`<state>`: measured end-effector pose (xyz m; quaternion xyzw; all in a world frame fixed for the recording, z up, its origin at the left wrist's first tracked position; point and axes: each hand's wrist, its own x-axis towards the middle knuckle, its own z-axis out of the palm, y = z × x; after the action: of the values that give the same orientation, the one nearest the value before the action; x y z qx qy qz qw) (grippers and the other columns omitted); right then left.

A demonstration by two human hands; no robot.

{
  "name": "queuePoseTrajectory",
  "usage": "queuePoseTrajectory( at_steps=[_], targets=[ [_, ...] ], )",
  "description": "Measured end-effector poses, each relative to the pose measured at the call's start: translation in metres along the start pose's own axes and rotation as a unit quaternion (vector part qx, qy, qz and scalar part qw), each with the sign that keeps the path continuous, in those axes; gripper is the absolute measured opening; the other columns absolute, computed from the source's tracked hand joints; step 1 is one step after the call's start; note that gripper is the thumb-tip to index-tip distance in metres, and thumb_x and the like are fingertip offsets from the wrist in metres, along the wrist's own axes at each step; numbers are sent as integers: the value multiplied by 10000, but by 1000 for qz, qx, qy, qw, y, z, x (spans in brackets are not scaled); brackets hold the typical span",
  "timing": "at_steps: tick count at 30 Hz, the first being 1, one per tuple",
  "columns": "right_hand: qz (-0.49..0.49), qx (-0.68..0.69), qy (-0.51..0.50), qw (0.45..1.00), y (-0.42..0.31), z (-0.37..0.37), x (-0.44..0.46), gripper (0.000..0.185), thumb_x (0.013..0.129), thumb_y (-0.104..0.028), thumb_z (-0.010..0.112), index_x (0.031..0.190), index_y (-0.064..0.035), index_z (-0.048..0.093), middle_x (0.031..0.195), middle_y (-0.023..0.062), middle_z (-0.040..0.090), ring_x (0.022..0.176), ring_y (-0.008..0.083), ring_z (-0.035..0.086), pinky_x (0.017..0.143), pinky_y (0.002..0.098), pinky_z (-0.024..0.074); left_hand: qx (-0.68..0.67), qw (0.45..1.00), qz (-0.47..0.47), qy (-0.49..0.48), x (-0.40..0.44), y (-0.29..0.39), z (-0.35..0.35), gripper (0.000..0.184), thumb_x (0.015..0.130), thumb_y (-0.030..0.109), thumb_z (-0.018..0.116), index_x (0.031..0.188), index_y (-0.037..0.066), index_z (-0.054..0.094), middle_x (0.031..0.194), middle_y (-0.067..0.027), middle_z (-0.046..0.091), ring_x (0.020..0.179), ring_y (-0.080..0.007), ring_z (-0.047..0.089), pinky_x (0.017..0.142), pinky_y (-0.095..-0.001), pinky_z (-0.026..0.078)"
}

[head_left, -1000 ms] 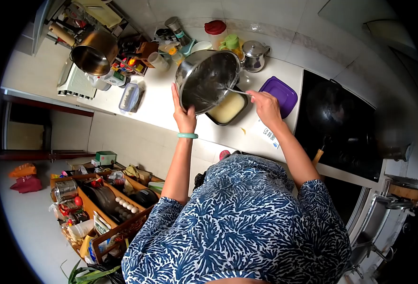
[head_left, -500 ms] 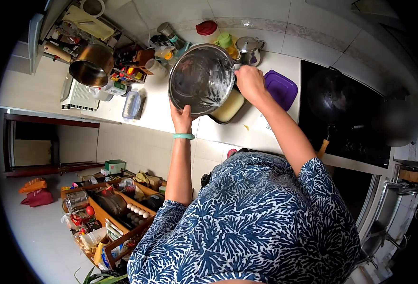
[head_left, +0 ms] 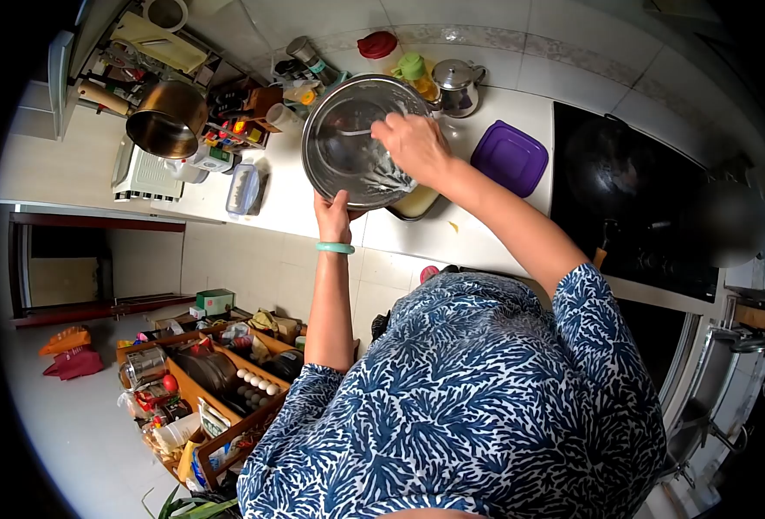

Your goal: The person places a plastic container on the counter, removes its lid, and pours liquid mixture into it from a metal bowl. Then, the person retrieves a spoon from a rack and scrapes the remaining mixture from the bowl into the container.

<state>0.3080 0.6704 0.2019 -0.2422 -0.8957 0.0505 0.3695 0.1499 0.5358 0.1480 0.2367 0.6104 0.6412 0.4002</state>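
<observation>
We wear a top (head_left: 460, 389) patterned with branching, coral-like sprays in dark blue and white, and a pale green bangle (head_left: 336, 248). At upper centre we see a silver-grey mixing bowl (head_left: 331, 160) streaked white inside, a creamy yellow mixture (head_left: 415, 203), a plain purple lid (head_left: 511, 158) and, farther right, a black cooktop (head_left: 642, 251).

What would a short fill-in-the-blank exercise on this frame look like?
1. The left hand holds the metal bowl, while the ____ hand holds a utensil.
2. A bangle circles the ____ wrist.
3. The square plastic item beside the stovetop is coloured ____.

Missing words: right; left; purple
</observation>
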Motion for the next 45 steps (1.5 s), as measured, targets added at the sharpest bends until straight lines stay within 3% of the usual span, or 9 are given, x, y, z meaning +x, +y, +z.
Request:
queuePoseTrajectory(
  at_steps=[4, 7, 13, 19, 25, 27, 34, 41, 45],
  targets=[
    [-95, -29, -9, 995, 7, 0, -28, 179, 717, -68, 582, 885, -73, 645, 732, 62, 529, 713, 213, 595, 593, 316, 511, -2, 1000, 5, -2, -2, 2, -1, 411, 842, -50, 421, 1243, 42, 414, 1060, -147, 599, 795, -264, 680, 596, -390, 628],
    [-161, -40, 1, 986, 18, -9, -42, 112, 699, -67, 582, 801, -52, 624, 709, 70, 562, 702, 201, 599, 563, 295, 522, 9, 999, 24, -26, -4, 2, -1, 430, 836, -53, 420, 1253, 49, 412, 1069, -142, 601, 800, -250, 681, 595, -374, 627],
    [-17, 29, 10, 999, 33, -27, -42, 95, 776, -139, 662, 852, -88, 689, 690, 45, 529, 676, 211, 549, 583, 342, 454, 0, 1000, 16, -17, -7, 10, 7, 494, 824, -60, 419, 1301, 65, 385, 1113, -138, 587, 834, -243, 677, 600, -361, 624],
    [111, 47, 130, 984, 47, -20, -38, 161, 785, -120, 664, 935, -141, 718, 673, 30, 522, 686, 217, 555, 583, 356, 457, -21, 998, 53, -5, -2, 9, 9, 387, 820, -51, 403, 1202, 7, 434, 1006, -148, 624, 765, -275, 686, 598, -390, 627],
    [57, 12, 35, 998, 48, -21, -64, 120, 782, -135, 674, 898, -135, 704, 686, 30, 522, 676, 221, 551, 574, 363, 450, -21, 998, 58, -10, -5, 10, 9, 386, 809, -46, 411, 1189, 12, 441, 1006, -151, 625, 743, -259, 686, 588, -382, 625],
    [101, 35, 107, 989, 48, -27, -57, 131, 774, -145, 686, 903, -137, 703, 688, 35, 523, 668, 225, 548, 570, 365, 446, 12, 999, 26, -30, -7, 14, 10, 671, 765, -105, 361, 1403, 90, 292, 1184, -135, 547, 844, -210, 663, 627, -318, 619],
    [96, 7, 71, 993, 58, -25, -68, 124, 798, -155, 681, 919, -144, 703, 681, 39, 512, 677, 225, 554, 552, 357, 443, -22, 997, 54, -42, -9, 11, 15, 855, 711, -152, 329, 1494, 133, 139, 1370, -123, 422, 1022, -223, 614, 692, -270, 594],
    [114, -42, 103, 987, 54, -39, -50, 119, 805, -155, 677, 922, -140, 696, 663, 49, 505, 643, 231, 573, 543, 363, 451, -9, 995, 73, -62, -4, 2, 14, 865, 692, -169, 342, 1496, 107, 183, 1435, -106, 369, 1222, -194, 462, 953, -271, 438],
    [102, -75, 66, 990, 62, -34, -61, 132, 817, -143, 662, 947, -138, 681, 666, 54, 512, 617, 241, 580, 525, 374, 454, 4, 990, 131, -42, -8, 5, 17, 859, 689, -162, 353, 1492, 113, 216, 1434, -91, 387, 1211, -175, 471, 933, -227, 412]
  ],
)
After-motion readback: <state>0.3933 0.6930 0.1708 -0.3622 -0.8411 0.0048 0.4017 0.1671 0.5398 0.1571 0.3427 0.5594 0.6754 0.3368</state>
